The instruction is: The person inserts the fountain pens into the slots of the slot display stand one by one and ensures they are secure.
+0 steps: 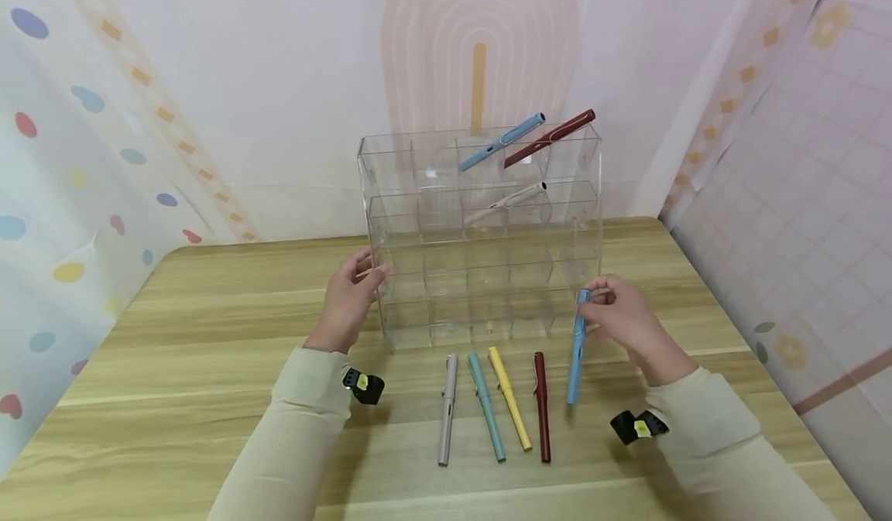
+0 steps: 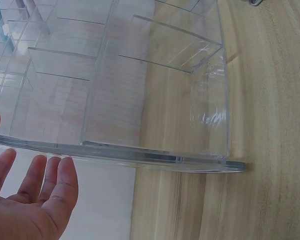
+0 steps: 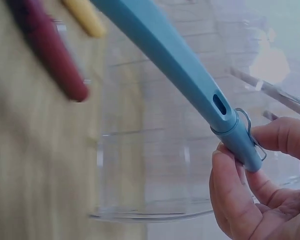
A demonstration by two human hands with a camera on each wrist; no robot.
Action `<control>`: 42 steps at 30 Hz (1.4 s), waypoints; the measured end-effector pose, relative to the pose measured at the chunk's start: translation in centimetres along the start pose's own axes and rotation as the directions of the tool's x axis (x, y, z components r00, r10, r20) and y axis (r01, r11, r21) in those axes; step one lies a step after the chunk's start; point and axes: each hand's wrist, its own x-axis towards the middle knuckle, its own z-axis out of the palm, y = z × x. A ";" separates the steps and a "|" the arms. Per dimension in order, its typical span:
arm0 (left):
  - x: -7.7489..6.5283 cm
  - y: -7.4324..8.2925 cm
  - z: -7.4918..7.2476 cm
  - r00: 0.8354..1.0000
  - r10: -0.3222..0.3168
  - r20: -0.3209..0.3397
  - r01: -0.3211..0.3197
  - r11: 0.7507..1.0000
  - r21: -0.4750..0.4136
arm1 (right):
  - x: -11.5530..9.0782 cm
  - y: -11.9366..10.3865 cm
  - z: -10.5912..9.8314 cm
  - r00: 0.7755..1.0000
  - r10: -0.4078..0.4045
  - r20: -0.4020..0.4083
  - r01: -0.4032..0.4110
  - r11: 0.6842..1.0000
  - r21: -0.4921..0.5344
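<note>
The right hand (image 1: 623, 316) is pinching the blue pen (image 1: 576, 362) near the clear rack (image 1: 488, 279), lower right, apparently for placing, while the left hand (image 1: 351, 296) is lying loosely open at its left edge, and inward tilting is probably being needed next.

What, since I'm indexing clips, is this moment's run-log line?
right hand: holds blue pen; left hand: beside clear organizer; organizer: three pens; table: four pens

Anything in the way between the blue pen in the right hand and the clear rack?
Nothing visible: the right hand holds the blue pen at the right front of the clear rack. The nearest loose pen, a dark red pen, lies on the table to its left, off that path.
</note>
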 end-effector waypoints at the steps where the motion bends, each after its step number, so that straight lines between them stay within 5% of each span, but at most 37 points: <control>1: -0.1 0.0 -0.1 1.000 0.000 0.000 0.000 1.000 -0.001 | 0.1 -0.3 -0.1 1.000 -0.015 -0.008 0.015 1.000 0.020; 11: -0.5 -0.1 -0.7 1.000 -0.006 -0.008 0.006 1.000 -0.017 | 0.8 -3.2 -1.8 0.979 -0.055 -0.195 0.112 0.949 0.294; 19: -0.4 0.0 -0.6 1.000 -0.008 -0.007 0.008 1.000 -0.005 | 1.6 -6.4 -2.6 0.928 -0.043 -0.371 0.247 0.815 0.525; 23: -0.3 0.1 -0.6 1.000 -0.010 -0.016 0.010 1.000 0.003 | 2.2 -8.0 -2.8 0.894 -0.047 -0.446 0.312 0.781 0.541; 32: 0.2 0.0 -0.3 1.000 0.002 -0.009 -0.002 1.000 -0.007 | 3.2 -10.1 -3.3 0.819 -0.077 -0.569 0.412 0.768 0.489; 42: 0.5 0.0 0.3 1.000 0.017 0.000 -0.017 1.000 -0.004 | 4.4 -10.6 -3.3 0.766 -0.035 -0.642 0.472 0.709 0.524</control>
